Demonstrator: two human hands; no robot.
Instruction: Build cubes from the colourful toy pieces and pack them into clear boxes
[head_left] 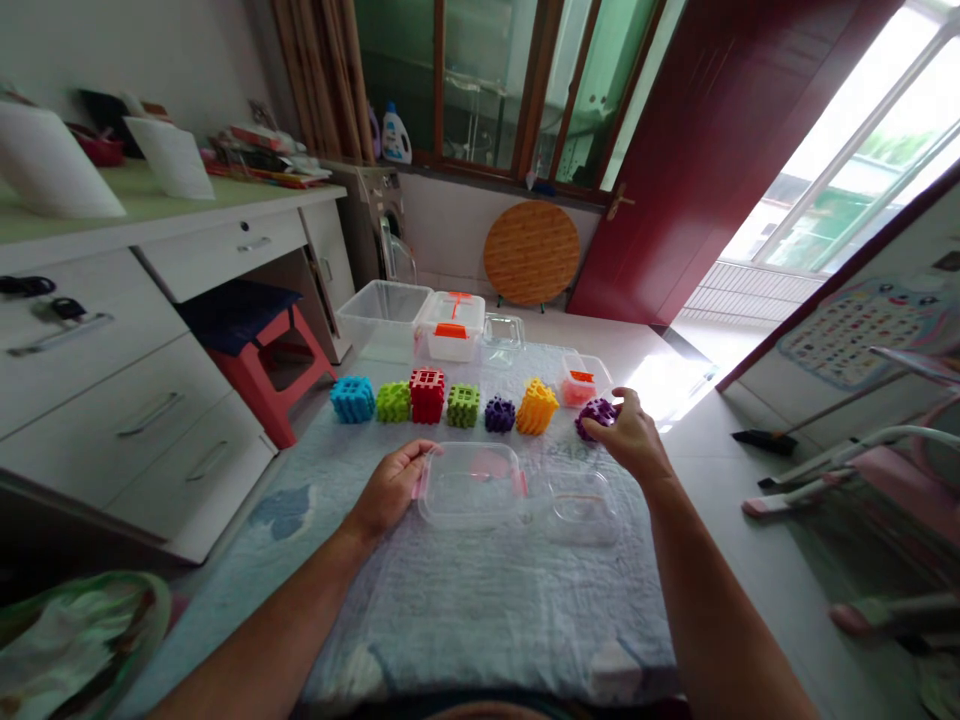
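Note:
My left hand (391, 487) is closed on the left edge of a clear plastic box with pink clips (469, 500), which lies on the cloth. My right hand (634, 435) has its thumb and fingers around a purple lattice block (596, 415) at the right end of a row. Along that row stand a blue block (352, 400), lime green blocks (394, 402), a red block (427, 396), a dark purple block (499, 413) and a yellow block (536, 407). Right of the pink-clipped box sits a smaller clear tub (581, 508).
Behind the row are a large clear bin (386, 310), a box with orange clips (450, 345), a small clear container (504, 335) and one holding something red (579, 385). A pink stool (281, 380) and white drawers (135, 370) stand left of the cloth-covered table (465, 620).

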